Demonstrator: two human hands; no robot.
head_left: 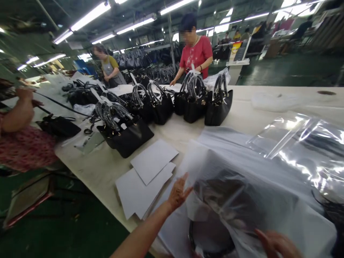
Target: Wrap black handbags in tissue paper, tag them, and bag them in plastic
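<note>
A dark handbag point(215, 233) lies within a translucent white plastic bag point(285, 208) in front of me, its outline clouded by the film. My left hand point(178, 193) is open, fingers spread, at the bag's left edge; nothing is gripped in it. At the bottom right, my right hand point(279, 244) rests by the plastic with a finger stretched out. The frame's lower edge cuts off part of this hand. White cardboard sheets point(145, 182) overlap on the table just left of my left hand.
Black handbags point(195, 107) with wrapped handles stand across the pale table point(242, 114). Clear plastic sleeves point(309, 143) lie at right. A co-worker in red point(197, 53) stands opposite; another person's arm point(20, 107) holds a strap at left. A stool point(29, 197) stands below.
</note>
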